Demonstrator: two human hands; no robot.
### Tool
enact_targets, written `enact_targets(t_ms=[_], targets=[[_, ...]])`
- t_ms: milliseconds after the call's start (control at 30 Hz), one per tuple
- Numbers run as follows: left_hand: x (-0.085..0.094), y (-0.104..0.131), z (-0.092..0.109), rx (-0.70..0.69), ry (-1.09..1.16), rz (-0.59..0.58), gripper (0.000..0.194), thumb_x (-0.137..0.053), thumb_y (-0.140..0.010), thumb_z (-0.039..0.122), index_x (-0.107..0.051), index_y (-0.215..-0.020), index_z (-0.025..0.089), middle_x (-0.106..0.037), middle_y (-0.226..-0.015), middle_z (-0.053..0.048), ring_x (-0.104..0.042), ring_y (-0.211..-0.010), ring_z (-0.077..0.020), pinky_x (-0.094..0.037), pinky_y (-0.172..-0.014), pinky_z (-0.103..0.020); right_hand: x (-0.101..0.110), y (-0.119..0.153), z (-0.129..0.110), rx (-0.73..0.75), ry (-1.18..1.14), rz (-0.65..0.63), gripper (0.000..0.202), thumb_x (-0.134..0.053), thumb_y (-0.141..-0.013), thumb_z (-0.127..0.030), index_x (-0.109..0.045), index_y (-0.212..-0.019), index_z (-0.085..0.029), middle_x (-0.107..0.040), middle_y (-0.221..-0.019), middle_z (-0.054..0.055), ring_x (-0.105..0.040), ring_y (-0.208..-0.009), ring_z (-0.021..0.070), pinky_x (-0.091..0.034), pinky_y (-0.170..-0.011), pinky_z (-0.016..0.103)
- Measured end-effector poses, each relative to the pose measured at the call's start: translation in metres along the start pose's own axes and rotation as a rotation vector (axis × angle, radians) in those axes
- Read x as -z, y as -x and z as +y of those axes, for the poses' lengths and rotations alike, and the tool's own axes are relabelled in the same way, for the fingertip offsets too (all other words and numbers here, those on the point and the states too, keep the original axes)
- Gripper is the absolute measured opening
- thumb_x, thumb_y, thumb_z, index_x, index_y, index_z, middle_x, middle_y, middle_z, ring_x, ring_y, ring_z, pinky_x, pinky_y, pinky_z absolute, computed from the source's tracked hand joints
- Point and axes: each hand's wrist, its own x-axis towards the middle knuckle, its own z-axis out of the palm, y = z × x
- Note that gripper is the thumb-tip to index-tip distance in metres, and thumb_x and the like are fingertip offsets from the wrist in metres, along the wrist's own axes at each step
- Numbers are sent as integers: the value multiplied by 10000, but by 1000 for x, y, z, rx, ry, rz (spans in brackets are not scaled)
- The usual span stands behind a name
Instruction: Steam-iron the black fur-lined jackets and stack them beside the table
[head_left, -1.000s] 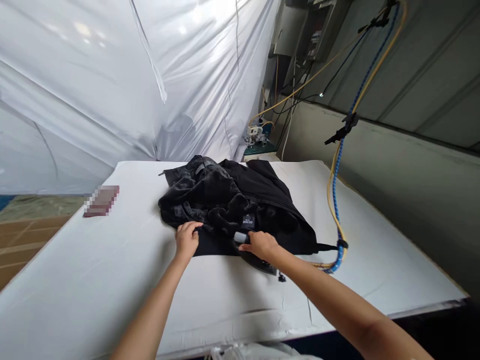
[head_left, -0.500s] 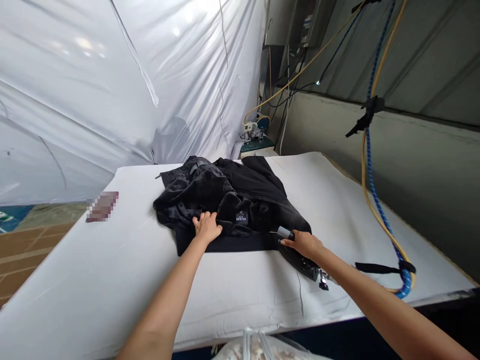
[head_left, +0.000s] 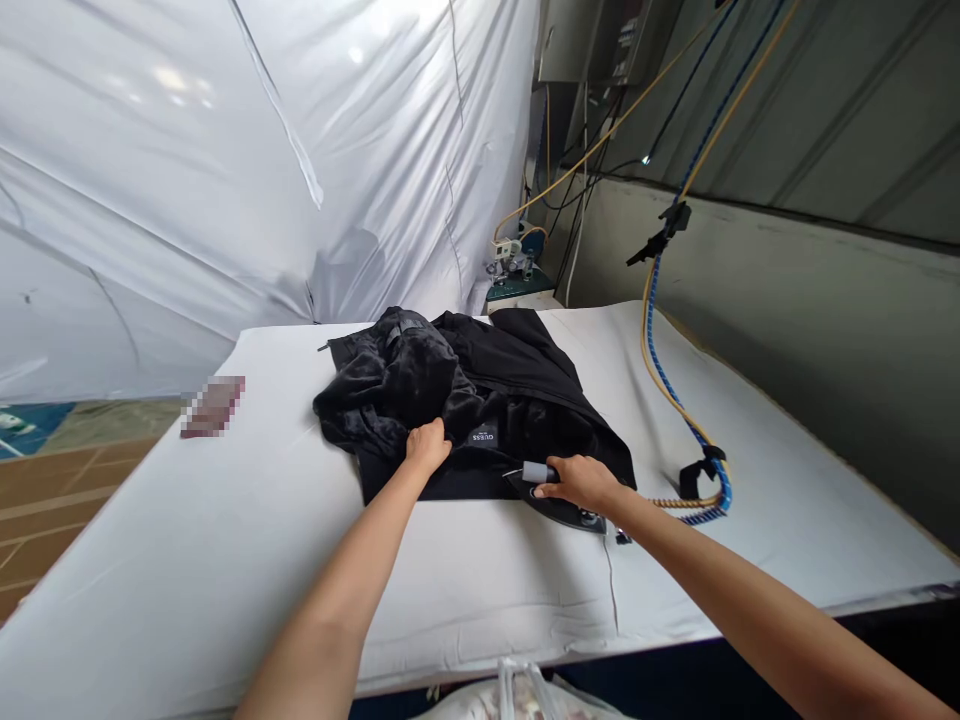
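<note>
A black jacket (head_left: 517,360) with a plush dark lining lies spread on the white padded table; a label (head_left: 482,437) shows on the lining. My left hand (head_left: 429,447) is closed on the near part of the jacket, left of the label, its fingertips partly hidden. My right hand (head_left: 583,483) is wrapped round the grey and black handle of a steam iron (head_left: 559,508). The iron rests along the jacket's near edge, its tip pointing left, and its rear lies over the white cover.
Blue and yellow hoses (head_left: 651,330) hang at the right and run down to the iron. A blurred reddish item (head_left: 213,408) lies at the table's left edge. White sheeting (head_left: 225,180) hangs behind the table (head_left: 480,600), and a plastic bag (head_left: 525,695) is at the bottom.
My right hand has slid the iron left along the jacket's near edge, and the hoses have swung left with it. My left hand has closed from spread fingers and shifted slightly right.
</note>
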Motion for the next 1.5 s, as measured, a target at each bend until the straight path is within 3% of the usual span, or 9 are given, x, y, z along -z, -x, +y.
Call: enact_targets(t_ms=[267, 500, 567, 667, 767, 900, 1033, 1133, 1500], targets=[[-1, 3, -10, 23, 83, -6, 220, -466, -760, 257, -543, -960, 206, -653, -942, -94, -613, -899, -231, -451, -720, -289, -6, -3, -35, -70, -50, -2, 593, -429, -677, -712, -574, -1019, -251, -665, -894, 87, -616, -861, 273, -434, -666, 326], [3, 4, -8, 46, 48, -78, 256, -453, -731, 195, -543, -971, 193, -636, -949, -100, -590, -915, -241, -432, -736, -312, -6, 17, 40, -293, -97, 3, 562, -441, -697, -679, -561, -1027, -240, -653, -908, 89, -605, -875, 268, -426, -664, 320], [10, 11, 4, 25, 2, 21, 323, -464, -710, 167, -521, -1028, 176, -594, -1046, -120, -529, -1018, -263, -389, -840, -360, -5, 22, 65, -374, -94, 22, 555, -439, -698, -678, -565, -1005, -234, -649, -908, 93, -601, -868, 272, -423, -662, 326], [16, 22, 36, -203, 16, 212, 463, -490, -713, 175, -442, -1172, 211, -445, -1269, -105, -345, -1204, -267, -228, -996, -400, -6, 26, 90, -437, -102, 33, 574, -421, -681, -709, -575, -952, -227, -646, -881, 89, -601, -844, 274, -418, -653, 331], [4, 23, 73, -422, 88, 125, 404, -495, -768, 297, -459, -1167, 252, -463, -1261, -71, -311, -1216, -248, -174, -1018, -388, -6, 28, 101, -406, -130, 31, 565, -410, -686, -709, -574, -943, -233, -644, -870, 76, -600, -831, 262, -411, -634, 318], [-29, 7, 110, -168, 155, -37, 502, -463, -752, 551, -542, -1051, 156, -577, -1101, -131, -417, -1120, -285, -237, -963, -435, -6, 33, 105, -333, -140, 27, 517, -435, -710, -661, -566, -990, -247, -644, -883, 70, -598, -832, 247, -404, -627, 300], [-51, -6, 122, -35, 239, -120, 280, -460, -785, 413, -616, -843, 188, -642, -989, -97, -481, -1075, -268, -246, -943, -458, -7, 34, 96, -320, -99, 28, 515, -452, -702, -657, -571, -981, -241, -645, -872, 78, -601, -832, 252, -409, -639, 304], [-54, -5, 117, -35, 270, -134, 226, -410, -801, 299, -613, -772, 204, -657, -961, -72, -534, -1015, -240, -302, -898, -430, -9, 30, 91, -348, -118, 33, 538, -435, -699, -675, -572, -986, -241, -645, -896, 82, -603, -842, 261, -420, -645, 318], [-41, 13, 110, -8, 299, -83, 213, -407, -795, 296, -545, -667, 196, -666, -885, -41, -583, -911, -197, -340, -765, -319, 1, 22, 128, -514, -169, 39, 625, -407, -663, -733, -608, -966, -225, -634, -997, 109, -590, -916, 283, -441, -682, 348]])
